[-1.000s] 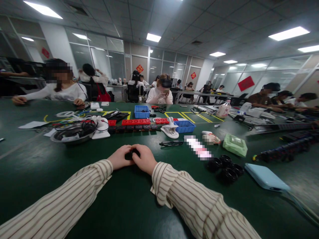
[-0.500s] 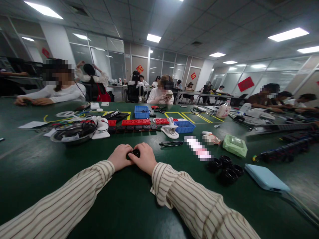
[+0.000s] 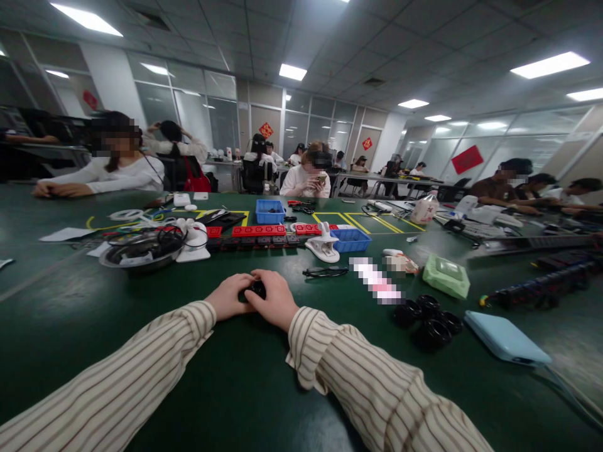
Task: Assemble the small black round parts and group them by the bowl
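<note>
Both hands meet over a small, shiny black round object low over the green table, in the middle of the head view. My left hand curls around its left side. From the right, my right hand closes around it, thumb toward me. Most of the object is covered by the fingers, so its exact kind does not show. To the right of my striped right sleeve stand several black ring-like cups, grouped together on the table.
Beyond my hands lie eyeglasses, a white clip stand, red power strips and a blue bin. A metal bowl with cables sits left. Rightward are a green wipes pack and a light-blue box. People sit around.
The whole view has shifted very slightly. Both hands stay around the black round object in nearly the same pose.
</note>
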### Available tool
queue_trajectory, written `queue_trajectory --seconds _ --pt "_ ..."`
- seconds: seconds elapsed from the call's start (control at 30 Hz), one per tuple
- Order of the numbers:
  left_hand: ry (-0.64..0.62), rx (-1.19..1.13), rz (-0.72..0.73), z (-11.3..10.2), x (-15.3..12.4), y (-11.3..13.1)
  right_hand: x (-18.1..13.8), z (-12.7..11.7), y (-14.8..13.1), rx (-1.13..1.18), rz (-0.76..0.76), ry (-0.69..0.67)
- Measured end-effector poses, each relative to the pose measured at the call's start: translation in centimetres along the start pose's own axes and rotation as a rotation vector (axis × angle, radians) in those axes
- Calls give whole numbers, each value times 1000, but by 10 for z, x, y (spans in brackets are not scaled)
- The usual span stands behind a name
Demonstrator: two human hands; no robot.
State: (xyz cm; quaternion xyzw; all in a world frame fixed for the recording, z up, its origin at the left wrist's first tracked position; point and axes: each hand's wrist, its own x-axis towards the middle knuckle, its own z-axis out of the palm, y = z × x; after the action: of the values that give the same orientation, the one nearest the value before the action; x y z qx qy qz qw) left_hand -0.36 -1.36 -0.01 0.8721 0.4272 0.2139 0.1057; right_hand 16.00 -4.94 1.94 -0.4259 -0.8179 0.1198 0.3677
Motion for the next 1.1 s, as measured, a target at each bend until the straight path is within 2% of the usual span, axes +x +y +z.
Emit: queue_trajectory --seconds 0.17,0.33,0.67,0.9,1.1 --pt "67 99 -87 -4 -2 15 1 4 4 -65 104 49" --pt "54 159 -63 -3 -1 16 2 7 6 -98 106 74" --pt "1 -37 -12 -2 -1 -3 1 1 3 65 2 6" --pt "-9 -20 -39 -3 -1 4 0 2 3 69 76 45" --pt "79 -6 -30 -4 -4 11 0 5 5 -10 116 86"
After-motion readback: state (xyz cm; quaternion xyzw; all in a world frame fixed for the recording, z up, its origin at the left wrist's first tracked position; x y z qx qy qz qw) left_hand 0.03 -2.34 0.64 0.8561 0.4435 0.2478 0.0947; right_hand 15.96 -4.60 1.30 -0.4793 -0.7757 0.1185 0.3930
